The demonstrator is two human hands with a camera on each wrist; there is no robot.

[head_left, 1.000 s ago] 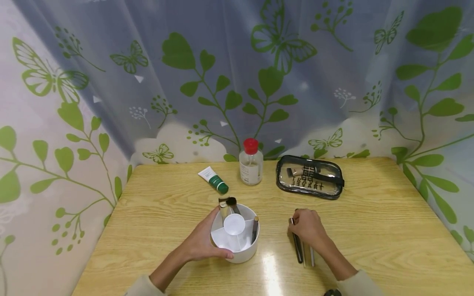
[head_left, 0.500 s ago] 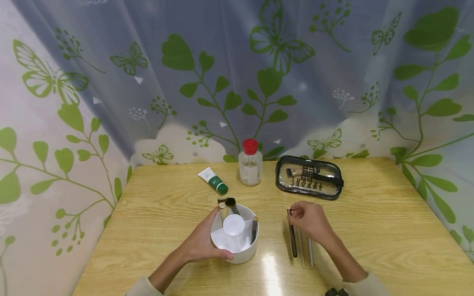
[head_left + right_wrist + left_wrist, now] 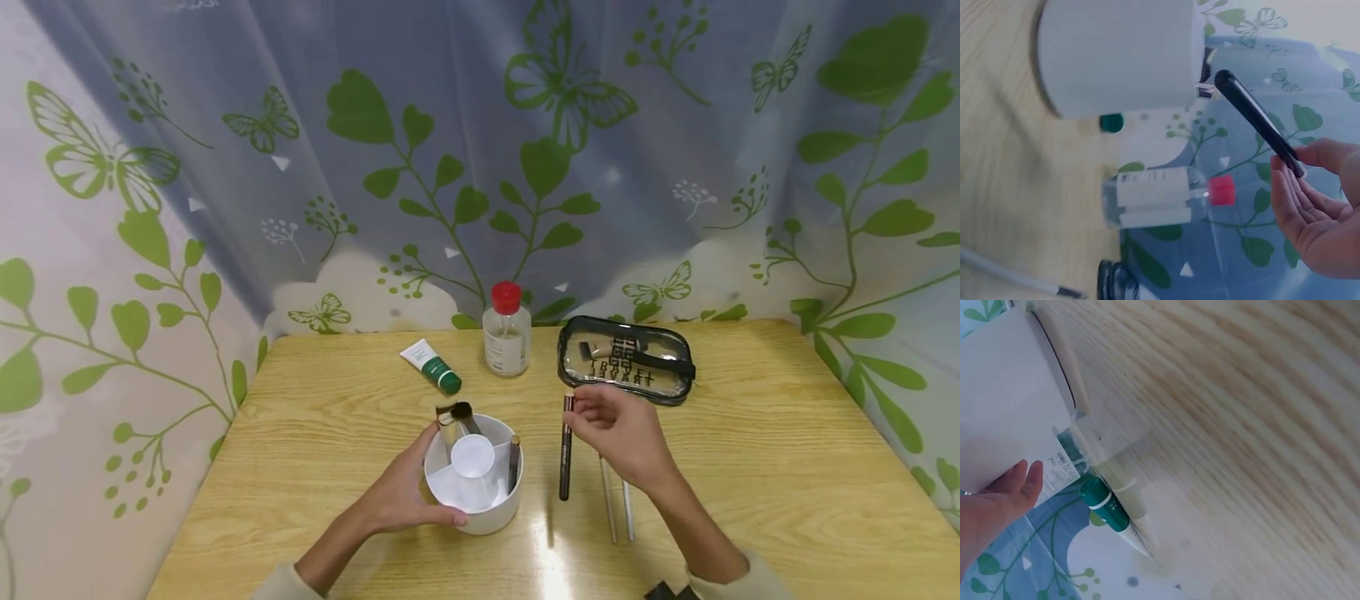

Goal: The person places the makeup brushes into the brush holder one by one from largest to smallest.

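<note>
My left hand (image 3: 401,492) grips a white round divided organizer (image 3: 491,521) at its left side, thumb over the front rim. Two makeup brushes (image 3: 462,414) stand in its back left compartment, bristles up. A dark stick with a gold-coloured end (image 3: 514,467) leans in the right compartment. To the right, my right hand (image 3: 626,437) pinches a slim dark cosmetic pen (image 3: 566,458) by its upper end, thumb against fingers. The pen hangs nearly upright above the table, its shadow below. In the right wrist view the organizer (image 3: 1122,56) stands beyond the pen.
Two thin sticks (image 3: 608,508) lie on the table by my right forearm. Behind are a green-and-white tube (image 3: 432,367), a clear bottle with a red cap (image 3: 507,333) and a clear black-edged travel pouch (image 3: 626,360). A black object (image 3: 670,592) shows at the front edge.
My right hand has picked the dark cosmetic pen up from beside the thin sticks and moved it left, towards the organizer. My left hand stays on the organizer.
</note>
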